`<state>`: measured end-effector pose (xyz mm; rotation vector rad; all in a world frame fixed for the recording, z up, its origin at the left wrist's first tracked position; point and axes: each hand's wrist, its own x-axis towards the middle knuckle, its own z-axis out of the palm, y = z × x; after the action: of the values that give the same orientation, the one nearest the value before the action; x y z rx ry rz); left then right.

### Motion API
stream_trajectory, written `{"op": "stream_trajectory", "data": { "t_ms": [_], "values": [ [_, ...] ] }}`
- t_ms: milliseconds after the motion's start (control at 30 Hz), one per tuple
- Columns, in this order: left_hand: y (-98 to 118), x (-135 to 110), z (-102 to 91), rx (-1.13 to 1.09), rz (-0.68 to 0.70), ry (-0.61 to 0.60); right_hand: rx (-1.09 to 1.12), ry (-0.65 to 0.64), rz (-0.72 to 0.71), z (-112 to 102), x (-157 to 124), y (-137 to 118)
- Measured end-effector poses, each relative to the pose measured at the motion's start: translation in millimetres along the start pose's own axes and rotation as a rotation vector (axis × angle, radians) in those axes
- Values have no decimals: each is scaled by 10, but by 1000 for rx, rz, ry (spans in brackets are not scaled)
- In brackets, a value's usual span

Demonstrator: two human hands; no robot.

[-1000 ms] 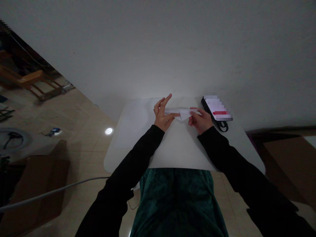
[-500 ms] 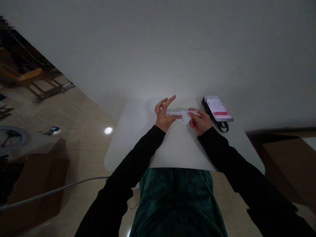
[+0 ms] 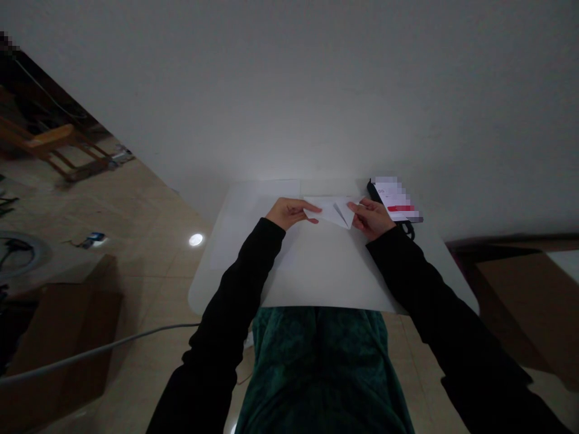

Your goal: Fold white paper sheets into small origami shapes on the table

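Touching a folded white paper just above the desk, the left hand lays its straight fingers on the left end, grip unclear, while the right hand pinches the right end with curled fingers, near a phone at far right.

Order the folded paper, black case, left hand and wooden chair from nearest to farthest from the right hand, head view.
1. Folded paper: held by the right hand, to its left.
2. Black case: just beyond, to the right.
3. Left hand: across the paper.
4. Wooden chair: far left, on the floor.
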<state>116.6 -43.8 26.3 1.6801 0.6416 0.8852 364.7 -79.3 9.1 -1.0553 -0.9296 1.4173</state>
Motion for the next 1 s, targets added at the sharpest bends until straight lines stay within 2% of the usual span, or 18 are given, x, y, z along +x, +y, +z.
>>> {"op": "stream_trajectory", "data": {
  "t_ms": [233, 433, 800, 900, 1000],
  "values": [
    [64, -24, 46, -102, -68, 79, -30, -2, -12, -2, 1, -5],
    [48, -2, 71, -169, -146, 157, -72, 2, -107, 14, -9, -28],
    [51, 16, 46, -27, -110, 235, -101, -22, -198, 69, -80, -122],
    [48, 31, 67, -90, -132, 261, -119, -51, -202, 70, -79, -106],
    [19, 60, 107, -165, -129, 328, -126, -12, -241, 81, -76, -72]
  ]
}}
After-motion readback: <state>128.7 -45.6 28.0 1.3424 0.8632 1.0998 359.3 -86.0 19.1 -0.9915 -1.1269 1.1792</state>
